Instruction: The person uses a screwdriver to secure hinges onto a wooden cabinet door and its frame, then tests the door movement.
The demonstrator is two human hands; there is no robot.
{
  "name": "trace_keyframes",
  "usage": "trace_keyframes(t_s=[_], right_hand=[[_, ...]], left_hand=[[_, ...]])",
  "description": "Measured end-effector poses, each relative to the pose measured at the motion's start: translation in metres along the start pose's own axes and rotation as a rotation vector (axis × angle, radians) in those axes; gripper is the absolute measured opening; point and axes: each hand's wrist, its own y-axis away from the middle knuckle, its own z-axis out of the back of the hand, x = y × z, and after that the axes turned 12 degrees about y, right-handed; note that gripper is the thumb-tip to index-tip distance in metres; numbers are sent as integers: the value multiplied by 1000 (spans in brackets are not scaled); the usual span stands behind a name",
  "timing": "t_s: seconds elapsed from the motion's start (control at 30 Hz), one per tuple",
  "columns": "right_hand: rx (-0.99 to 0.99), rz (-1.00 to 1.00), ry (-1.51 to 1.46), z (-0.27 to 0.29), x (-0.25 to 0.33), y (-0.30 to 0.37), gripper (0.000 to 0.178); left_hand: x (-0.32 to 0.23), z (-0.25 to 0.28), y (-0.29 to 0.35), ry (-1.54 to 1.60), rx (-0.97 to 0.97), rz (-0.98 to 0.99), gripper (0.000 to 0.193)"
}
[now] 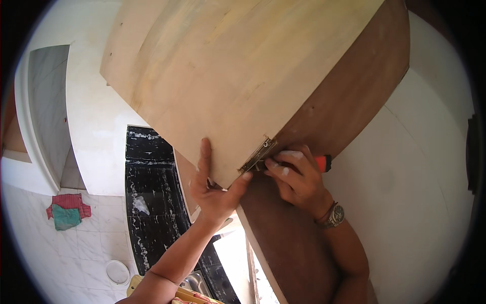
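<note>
A pale wooden cabinet door [217, 76] fills the upper middle of the view, its lower corner toward me. My left hand [212, 195] grips that corner, index finger stretched up the face and thumb beside the hinge. The narrow metal hinge [257, 155] lies along the door's right edge, where it meets a brown panel [344, 101]. In my closed right hand [301, 177] is a screwdriver [322, 163] with a red and black handle, pointing at the hinge. My fingers hide most of it, and whether its tip touches a screw cannot be seen.
Below left runs a black marbled countertop [152, 202] with a steel sink [197, 281]. Red and green cloths [68, 215] and a round white lid-like object [117, 272] lie on the pale tiled floor. A white wall [405, 202] stands close on the right.
</note>
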Motion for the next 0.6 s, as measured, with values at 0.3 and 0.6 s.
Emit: trace_keyframes(t_s=[0.3, 0.6], right_hand=[[-30, 50, -19, 0, 0, -5, 16], [-17, 62, 10, 5, 1, -8, 12]], left_hand=[[1, 4, -2, 11, 42, -121, 90], [4, 4, 6, 44, 30, -32, 94]])
